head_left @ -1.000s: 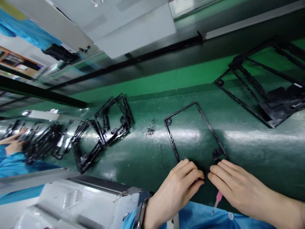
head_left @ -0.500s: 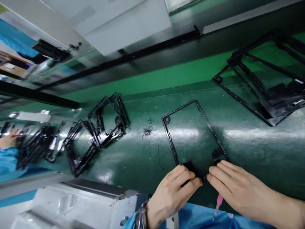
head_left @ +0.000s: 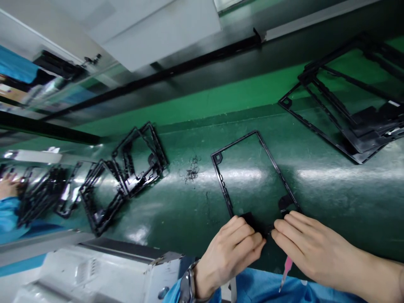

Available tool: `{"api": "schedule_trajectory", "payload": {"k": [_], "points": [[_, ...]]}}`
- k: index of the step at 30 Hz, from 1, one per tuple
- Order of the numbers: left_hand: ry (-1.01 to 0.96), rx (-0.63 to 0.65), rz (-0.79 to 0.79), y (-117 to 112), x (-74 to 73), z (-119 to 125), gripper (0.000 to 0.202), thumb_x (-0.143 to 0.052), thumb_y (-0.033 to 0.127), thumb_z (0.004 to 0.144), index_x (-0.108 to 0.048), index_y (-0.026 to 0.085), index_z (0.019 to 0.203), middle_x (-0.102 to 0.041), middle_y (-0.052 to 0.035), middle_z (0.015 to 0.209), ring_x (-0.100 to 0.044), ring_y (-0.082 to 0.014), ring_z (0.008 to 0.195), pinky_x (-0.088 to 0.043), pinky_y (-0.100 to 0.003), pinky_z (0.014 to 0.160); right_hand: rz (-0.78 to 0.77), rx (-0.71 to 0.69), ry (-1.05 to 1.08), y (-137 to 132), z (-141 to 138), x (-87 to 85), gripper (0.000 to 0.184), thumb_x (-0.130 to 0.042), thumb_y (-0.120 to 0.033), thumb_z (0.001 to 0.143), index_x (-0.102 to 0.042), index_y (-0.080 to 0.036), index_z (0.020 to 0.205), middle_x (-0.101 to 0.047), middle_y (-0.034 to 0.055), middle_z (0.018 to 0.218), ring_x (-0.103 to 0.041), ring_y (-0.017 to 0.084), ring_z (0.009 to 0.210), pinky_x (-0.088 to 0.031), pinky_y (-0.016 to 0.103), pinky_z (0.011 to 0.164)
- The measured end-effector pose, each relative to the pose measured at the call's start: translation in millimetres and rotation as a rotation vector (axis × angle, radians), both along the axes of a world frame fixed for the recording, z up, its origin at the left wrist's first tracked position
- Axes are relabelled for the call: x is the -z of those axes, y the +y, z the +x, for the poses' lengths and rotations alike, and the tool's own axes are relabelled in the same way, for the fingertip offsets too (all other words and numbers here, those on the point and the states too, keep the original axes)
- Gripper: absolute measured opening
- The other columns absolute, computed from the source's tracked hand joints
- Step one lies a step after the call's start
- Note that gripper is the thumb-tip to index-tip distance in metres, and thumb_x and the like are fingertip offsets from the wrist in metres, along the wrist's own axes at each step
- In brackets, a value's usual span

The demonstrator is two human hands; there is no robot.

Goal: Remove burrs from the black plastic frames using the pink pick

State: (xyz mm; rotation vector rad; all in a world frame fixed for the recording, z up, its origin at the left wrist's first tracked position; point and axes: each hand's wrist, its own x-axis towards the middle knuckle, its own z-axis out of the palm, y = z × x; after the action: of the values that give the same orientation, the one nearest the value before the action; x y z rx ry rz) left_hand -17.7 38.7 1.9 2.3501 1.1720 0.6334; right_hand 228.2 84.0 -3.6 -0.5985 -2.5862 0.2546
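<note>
A thin black plastic frame point(head_left: 277, 171) lies on the green bench, its near end under both my hands. My left hand point(head_left: 235, 248), with a watch on the wrist, is closed on the near left corner, fingers curled over the edge. My right hand point(head_left: 311, 244) grips the near right part, its fingertips close to the left ones. From beneath my right palm sticks out a pink tool point(head_left: 287, 266) with a thin pointed tip; its other end is hidden. Dark flaps on the frame show beside my fingers, and the near edge is mostly covered.
Black frames are stacked at the right point(head_left: 334, 115). More frames point(head_left: 139, 160) lie to the left, near a co-worker's hand point(head_left: 9, 187). Thin black plastic shavings point(head_left: 192, 169) are piled left of my frame. A white machine point(head_left: 94, 273) stands at the near left.
The whole view has shifted slightly, so things appear a little further left. Both hands keep their hold on the frame with hardly any movement.
</note>
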Motion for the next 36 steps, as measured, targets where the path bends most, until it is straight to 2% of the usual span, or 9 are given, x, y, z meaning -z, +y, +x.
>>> {"api": "schedule_trajectory", "payload": {"k": [3, 6, 13, 19, 26, 31, 36], "points": [[-0.083, -0.074, -0.104, 0, -4.3, -2, 0.010, -0.067, 0.017, 0.103, -0.065, 0.021, 0.112, -0.071, -0.0030, 0.090, -0.064, -0.0162, 0.080, -0.056, -0.030, 0.074, -0.010, -0.007, 0.004, 0, -1, 0.0, 0.036, -0.036, -0.003, 0.103, -0.070, -0.012, 0.099, -0.073, 0.0108, 0.094, -0.064, 0.023, 0.081, -0.053, 0.039, 0.086], [-0.066, -0.109, -0.143, 1, -10.4, 1, 0.013, -0.068, 0.018, 0.103, -0.067, 0.021, 0.115, -0.071, -0.0048, 0.096, -0.064, -0.0174, 0.085, -0.057, -0.030, 0.078, -0.007, -0.013, -0.005, -1, 0, 0.8, 0.036, -0.036, -0.003, 0.103, -0.070, -0.011, 0.102, -0.073, 0.0116, 0.096, -0.066, 0.024, 0.083, -0.053, 0.040, 0.087], [-0.089, -0.134, -0.213, 5, -16.5, 14, 0.011, -0.066, 0.009, 0.101, -0.065, 0.020, 0.102, -0.066, -0.0022, 0.092, -0.059, -0.0160, 0.084, -0.053, -0.029, 0.078, 0.017, -0.008, 0.004, -1, 1, 2.5, 0.037, -0.033, -0.002, 0.103, -0.070, -0.009, 0.106, -0.075, 0.0124, 0.100, -0.068, 0.025, 0.088, -0.053, 0.041, 0.095], [0.028, -0.122, -0.317, 9, -27.1, 17, 0.014, -0.059, 0.011, 0.104, -0.061, 0.021, 0.095, -0.065, -0.0028, 0.092, -0.058, -0.0182, 0.085, -0.054, -0.032, 0.080, -0.006, -0.019, -0.014, -3, 2, 4.9, 0.034, -0.037, -0.002, 0.101, -0.070, -0.010, 0.105, -0.075, 0.0126, 0.099, -0.068, 0.025, 0.087, -0.054, 0.041, 0.092], [0.135, -0.113, -0.200, 7, -22.6, 21, 0.015, -0.056, 0.008, 0.101, -0.055, 0.021, 0.094, -0.062, -0.0022, 0.090, -0.057, -0.0194, 0.082, -0.052, -0.033, 0.075, -0.021, -0.018, -0.014, -3, 0, 5.9, 0.035, -0.037, -0.003, 0.102, -0.070, -0.012, 0.103, -0.075, 0.0121, 0.099, -0.067, 0.024, 0.085, -0.056, 0.040, 0.083], [0.249, -0.084, -0.108, 4, -16.9, 25, 0.017, -0.055, 0.004, 0.097, -0.053, 0.020, 0.095, -0.059, -0.0024, 0.088, -0.056, -0.0204, 0.080, -0.052, -0.034, 0.075, -0.008, -0.018, -0.009, -3, 1, 6.2, 0.035, -0.037, -0.002, 0.102, -0.071, -0.011, 0.104, -0.075, 0.0123, 0.099, -0.067, 0.024, 0.084, -0.055, 0.040, 0.084], [0.256, -0.122, -0.062, 3, -16.8, 21, 0.020, -0.050, 0.002, 0.096, -0.050, 0.021, 0.092, -0.057, -0.0014, 0.085, -0.054, -0.0193, 0.078, -0.051, -0.032, 0.072, -0.020, -0.018, -0.008, -3, 2, 6.2, 0.036, -0.035, -0.002, 0.103, -0.071, -0.010, 0.103, -0.075, 0.0129, 0.099, -0.067, 0.025, 0.086, -0.055, 0.040, 0.084]]}}
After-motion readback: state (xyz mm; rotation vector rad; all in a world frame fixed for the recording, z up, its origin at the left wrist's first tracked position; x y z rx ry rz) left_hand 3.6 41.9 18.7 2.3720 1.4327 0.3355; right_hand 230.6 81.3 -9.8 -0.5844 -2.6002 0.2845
